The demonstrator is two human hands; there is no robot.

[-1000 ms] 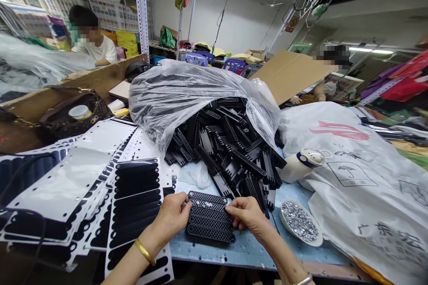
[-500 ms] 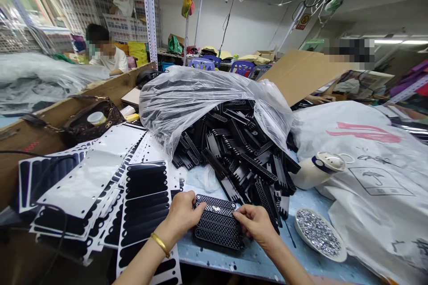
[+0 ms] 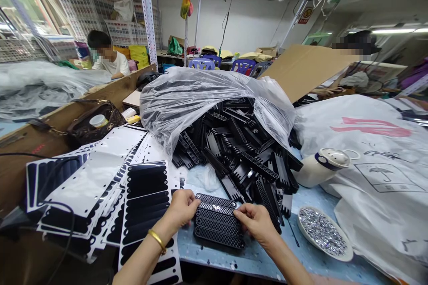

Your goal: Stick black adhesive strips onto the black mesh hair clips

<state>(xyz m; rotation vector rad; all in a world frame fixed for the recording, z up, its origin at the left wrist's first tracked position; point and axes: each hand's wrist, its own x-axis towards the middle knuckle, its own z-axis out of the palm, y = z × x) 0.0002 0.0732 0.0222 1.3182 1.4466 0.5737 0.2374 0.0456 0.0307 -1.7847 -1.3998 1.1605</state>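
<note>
Several black pieces with a raised cross-hatch pattern lie side by side as a flat block at the table's front edge. A few tiny shiny silver parts sit on the upper rows. My left hand, a gold bangle on its wrist, is closed with thumb and fingers at the block's upper left end. At the upper right end, my right hand pinches with thumb and forefinger; its other fingers curl behind. Whether a small part is between the fingertips is hidden. Behind them rises a heap of similar black pieces.
A clear plastic bag drapes the heap. On the right are a bowl of small silver parts, a cream flask and a large white sack. Left lie sheets of black stickers and a brown handbag. Two people sit farther off.
My left thumb has drawn back leftward from the top of the block to its left edge. My right hand stays at the right end. The view has shifted slightly.
</note>
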